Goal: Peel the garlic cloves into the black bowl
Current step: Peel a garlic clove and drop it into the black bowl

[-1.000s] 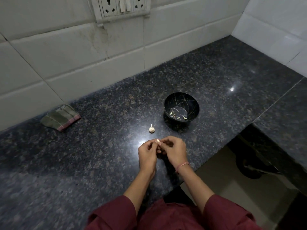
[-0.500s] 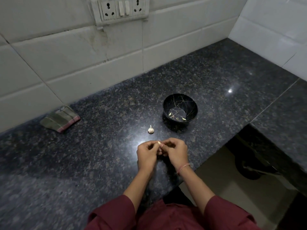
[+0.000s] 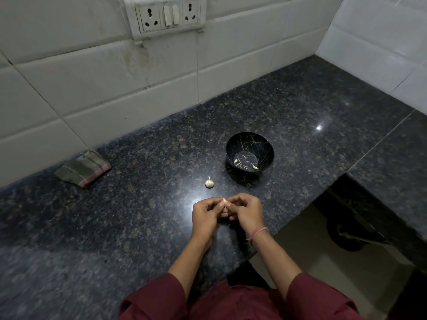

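Hardly anything differs from half a second ago: both hands stay together over the near edge of the dark granite counter (image 3: 129, 213), though a thin strand of skin now hangs from the garlic clove (image 3: 223, 200) between them. The left hand (image 3: 205, 214) pinches the clove from one side with curled fingers, and the right hand (image 3: 246, 212) pinches it from the other, its thumb and forefinger meeting the left hand's at the clove. The knuckles of both face up and the forearms run back to maroon sleeves (image 3: 161, 299). A pink thread (image 3: 258, 233) circles the right wrist. Just beyond the hands a small garlic bulb (image 3: 209, 182) sits on the counter, unmoved. Behind it and to the right stands the black bowl (image 3: 250, 142), with two peeled cloves (image 3: 254, 167) lying in its bottom. A folded cloth (image 3: 83, 168) lies far left by the tiled wall.
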